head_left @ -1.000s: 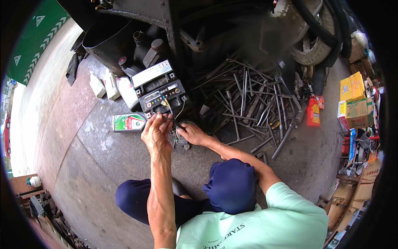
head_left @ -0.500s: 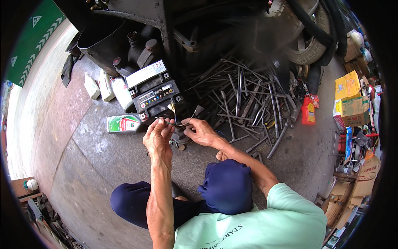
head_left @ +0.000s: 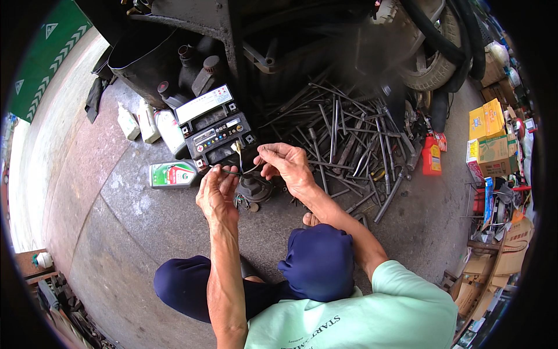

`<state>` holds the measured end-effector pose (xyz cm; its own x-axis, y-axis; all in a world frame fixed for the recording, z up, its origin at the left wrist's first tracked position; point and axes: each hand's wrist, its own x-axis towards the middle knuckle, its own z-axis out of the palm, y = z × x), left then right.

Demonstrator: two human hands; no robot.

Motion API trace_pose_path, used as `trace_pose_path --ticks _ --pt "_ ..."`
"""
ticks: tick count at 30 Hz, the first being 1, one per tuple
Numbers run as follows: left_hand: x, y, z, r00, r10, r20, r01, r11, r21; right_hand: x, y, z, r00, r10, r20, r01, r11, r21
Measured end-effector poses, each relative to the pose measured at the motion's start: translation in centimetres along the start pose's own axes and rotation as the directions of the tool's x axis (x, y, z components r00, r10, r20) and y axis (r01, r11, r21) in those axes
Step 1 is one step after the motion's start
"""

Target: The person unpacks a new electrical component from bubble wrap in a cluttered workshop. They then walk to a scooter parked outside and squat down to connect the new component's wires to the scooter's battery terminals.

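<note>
Pinching a dark wire point(head_left: 232, 172) between thumb and fingers of left hand point(head_left: 217, 195). Grasping a pale wire point(head_left: 251, 170) in right hand point(head_left: 289, 167), with fingertip contact too small to tell. Holding both wires just in front of a black battery point(head_left: 216, 132), below a white connector point(head_left: 236, 147) and near a round dark part point(head_left: 254, 189) on the floor point(head_left: 139, 232). Noting a green-and-white bottle point(head_left: 173, 174) left, metal tools point(head_left: 349, 139) right.

Left-side glare, dim top centre.
</note>
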<state>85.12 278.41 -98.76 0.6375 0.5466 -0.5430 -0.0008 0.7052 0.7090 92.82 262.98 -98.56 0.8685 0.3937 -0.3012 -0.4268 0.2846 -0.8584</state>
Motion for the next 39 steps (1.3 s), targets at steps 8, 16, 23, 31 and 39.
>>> trace_pose_path --ticks 8,16,23,31,39 --pt "0.8 0.3 -0.5 0.999 -0.002 -0.046 0.001 1.0 -0.018 1.6 1.4 0.8 0.987 -0.117 -0.107 0.112 0.992 -0.052" --pt "2.0 1.1 -1.2 0.994 -0.088 -0.069 0.08 0.99 -0.114 2.2 1.0 1.2 0.99 -0.122 -0.067 0.116 0.99 -0.08" --pt "2.7 1.4 -1.5 0.989 -0.137 -0.047 0.128 0.977 -0.169 2.6 0.7 1.2 0.99 0.02 -0.136 -0.022 1.0 -0.013" --pt "3.0 1.7 -1.8 0.987 -0.158 -0.04 0.152 0.981 -0.122 3.1 0.6 1.4 0.993 -0.013 -0.118 0.009 0.999 -0.038" --pt "3.2 2.4 -1.5 0.961 -0.271 -0.051 0.257 0.948 -0.185 3.1 0.0 1.3 0.987 0.112 -0.117 -0.11 0.994 0.026"
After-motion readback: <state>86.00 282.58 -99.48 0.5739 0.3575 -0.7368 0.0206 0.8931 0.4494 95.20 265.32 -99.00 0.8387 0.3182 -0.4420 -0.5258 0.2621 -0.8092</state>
